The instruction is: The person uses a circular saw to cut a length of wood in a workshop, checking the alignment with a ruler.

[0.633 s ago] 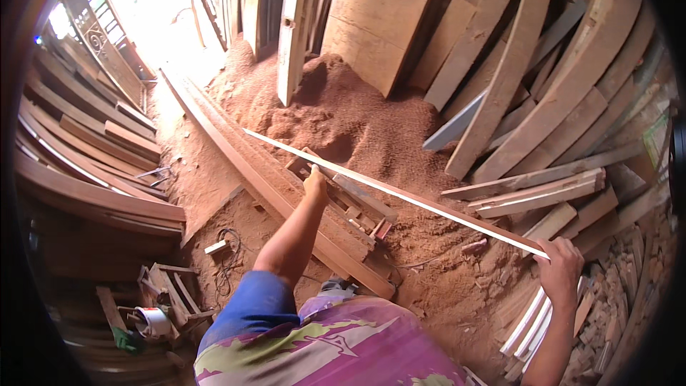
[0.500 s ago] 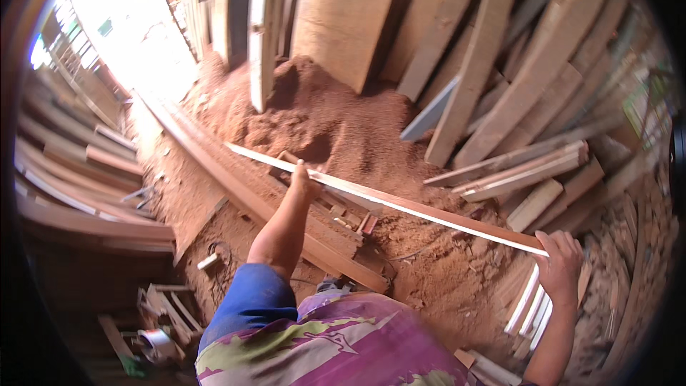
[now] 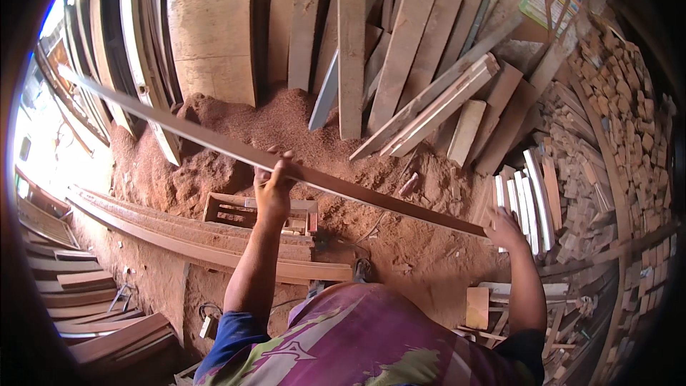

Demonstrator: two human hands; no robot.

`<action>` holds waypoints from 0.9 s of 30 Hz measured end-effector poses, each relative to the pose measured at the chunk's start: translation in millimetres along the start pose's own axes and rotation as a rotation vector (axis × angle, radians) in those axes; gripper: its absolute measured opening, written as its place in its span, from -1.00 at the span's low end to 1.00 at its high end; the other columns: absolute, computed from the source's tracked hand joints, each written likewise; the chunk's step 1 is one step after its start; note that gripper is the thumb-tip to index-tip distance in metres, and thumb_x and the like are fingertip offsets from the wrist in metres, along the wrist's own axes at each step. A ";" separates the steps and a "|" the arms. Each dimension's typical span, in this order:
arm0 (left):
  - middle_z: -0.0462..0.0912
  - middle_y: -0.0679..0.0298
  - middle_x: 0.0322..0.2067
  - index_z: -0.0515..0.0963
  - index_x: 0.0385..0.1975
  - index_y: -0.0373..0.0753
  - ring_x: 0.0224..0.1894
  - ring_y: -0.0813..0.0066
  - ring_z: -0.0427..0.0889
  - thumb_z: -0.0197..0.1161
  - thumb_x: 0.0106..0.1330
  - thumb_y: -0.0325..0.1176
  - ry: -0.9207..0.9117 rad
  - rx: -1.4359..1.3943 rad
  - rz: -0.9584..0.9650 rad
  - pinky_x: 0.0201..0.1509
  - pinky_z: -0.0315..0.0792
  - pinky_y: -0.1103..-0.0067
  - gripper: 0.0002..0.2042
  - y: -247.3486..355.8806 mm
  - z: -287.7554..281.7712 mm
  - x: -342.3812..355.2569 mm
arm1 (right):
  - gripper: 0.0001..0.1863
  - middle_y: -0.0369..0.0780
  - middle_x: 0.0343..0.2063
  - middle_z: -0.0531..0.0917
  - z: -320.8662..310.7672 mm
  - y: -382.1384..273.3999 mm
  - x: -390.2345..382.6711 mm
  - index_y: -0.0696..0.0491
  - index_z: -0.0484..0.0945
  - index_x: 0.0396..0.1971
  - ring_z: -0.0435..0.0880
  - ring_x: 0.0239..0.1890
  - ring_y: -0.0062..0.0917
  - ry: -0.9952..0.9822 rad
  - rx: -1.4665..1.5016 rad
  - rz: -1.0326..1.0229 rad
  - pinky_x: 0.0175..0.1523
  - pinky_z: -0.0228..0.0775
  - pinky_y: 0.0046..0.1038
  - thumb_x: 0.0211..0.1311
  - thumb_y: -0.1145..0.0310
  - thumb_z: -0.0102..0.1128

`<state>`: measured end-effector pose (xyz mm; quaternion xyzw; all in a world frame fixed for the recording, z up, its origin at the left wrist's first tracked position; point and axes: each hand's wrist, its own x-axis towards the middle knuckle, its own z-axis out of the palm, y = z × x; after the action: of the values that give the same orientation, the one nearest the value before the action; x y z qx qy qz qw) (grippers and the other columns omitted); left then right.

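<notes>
A long, narrow wooden strip [image 3: 379,200] runs slantwise across the view, its far left end raised toward the bright opening. My left hand [image 3: 274,184] is closed round it near the middle, with fingers over the top. At the strip's right end, my right hand [image 3: 503,229] grips it, close beside several pale-edged strips [image 3: 525,196] that stand together. Below my left hand lies a wooden frame-like box [image 3: 312,216] with slots, next to long planks [image 3: 164,236] on the ground.
Reddish sawdust [image 3: 236,129] is heaped beyond the strip. Tall boards [image 3: 211,28] lean along the back. Stacked small wood blocks [image 3: 618,86] fill the right side, with scrap pieces [image 3: 477,307] at lower right. More planks [image 3: 86,279] are piled at the lower left.
My view has turned to the right. The strip has come closer and more of its left length shows. Both hands still hold it, the right one now nearer the pale-edged strips.
</notes>
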<state>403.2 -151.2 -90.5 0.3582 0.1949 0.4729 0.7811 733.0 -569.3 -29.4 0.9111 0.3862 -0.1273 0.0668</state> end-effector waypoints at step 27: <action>0.38 -0.14 0.21 0.07 0.38 -0.19 0.28 -0.06 0.35 0.25 0.24 -0.34 -0.473 1.067 0.595 0.30 0.30 0.31 -0.29 -35.5 227.4 131.1 | -0.39 -0.24 -0.61 0.55 -351.9 -222.7 133.8 0.20 0.37 0.02 0.56 -0.53 -0.54 0.914 1.220 -1.029 -0.31 0.44 -0.47 0.45 -0.13 -0.18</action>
<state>633.3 -131.9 39.3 0.8295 0.1181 0.4157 0.3539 725.5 -245.8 264.8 0.4658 0.5987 0.0496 -0.6497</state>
